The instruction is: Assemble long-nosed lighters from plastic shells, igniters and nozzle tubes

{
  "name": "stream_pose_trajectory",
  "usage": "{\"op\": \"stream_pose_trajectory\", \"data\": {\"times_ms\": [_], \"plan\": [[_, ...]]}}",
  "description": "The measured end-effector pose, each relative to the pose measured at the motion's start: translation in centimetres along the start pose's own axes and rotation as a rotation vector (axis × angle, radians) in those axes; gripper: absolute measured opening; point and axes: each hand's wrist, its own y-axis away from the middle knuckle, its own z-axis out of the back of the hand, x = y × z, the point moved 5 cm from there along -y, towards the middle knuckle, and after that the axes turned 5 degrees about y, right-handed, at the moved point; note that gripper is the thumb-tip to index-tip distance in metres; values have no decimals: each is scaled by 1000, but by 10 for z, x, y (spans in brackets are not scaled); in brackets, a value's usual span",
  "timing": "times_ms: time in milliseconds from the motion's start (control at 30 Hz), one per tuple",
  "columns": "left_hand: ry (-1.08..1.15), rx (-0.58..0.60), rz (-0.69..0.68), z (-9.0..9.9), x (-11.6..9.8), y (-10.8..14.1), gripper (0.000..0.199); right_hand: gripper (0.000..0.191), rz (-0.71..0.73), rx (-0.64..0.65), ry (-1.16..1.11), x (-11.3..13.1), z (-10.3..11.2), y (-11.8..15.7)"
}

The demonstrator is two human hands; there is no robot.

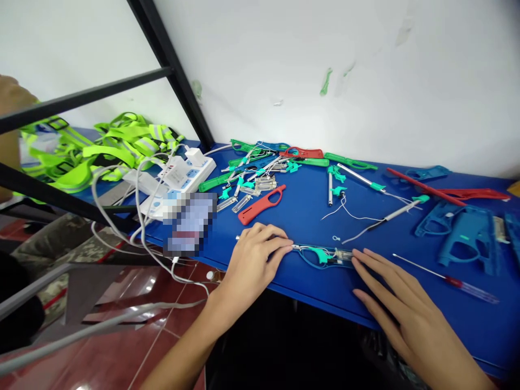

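Observation:
A partly assembled blue utility lighter [325,261] lies near the front edge of the table, its inside showing a teal trigger, white wires and a clear fuel tank [343,254]. My left hand [260,252] is closed on the lighter's thin metal tube [296,247], whose tip pokes out to the left of the knuckles. On the other side, my right hand [400,298] has its fingers stretched out, with the fingertips against the tank end. A screwdriver [459,281] with a see-through handle rests beyond the right hand.
Behind lie a red lighter shell [262,206] and a heap of tanks and shells [260,173]. Metal tubes [361,177] and blue shells [471,238] spread to the right. Leftward are a power strip [182,187], a phone [190,222], cables, yellow-green straps [122,154] and a black frame [170,70].

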Motion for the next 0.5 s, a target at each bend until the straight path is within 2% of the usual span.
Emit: {"op": "stream_pose_trajectory", "data": {"times_ms": [133, 367, 500], "plan": [[-36, 4, -11, 2, 0, 1, 18, 58, -2, 17, -2, 2, 1, -2], [96, 92, -40, 1, 8, -2, 18, 59, -19, 13, 2, 2, 1, -2], [105, 77, -61, 2, 8, 0, 18, 55, -144, -134, 24, 24, 6, -21]]}}
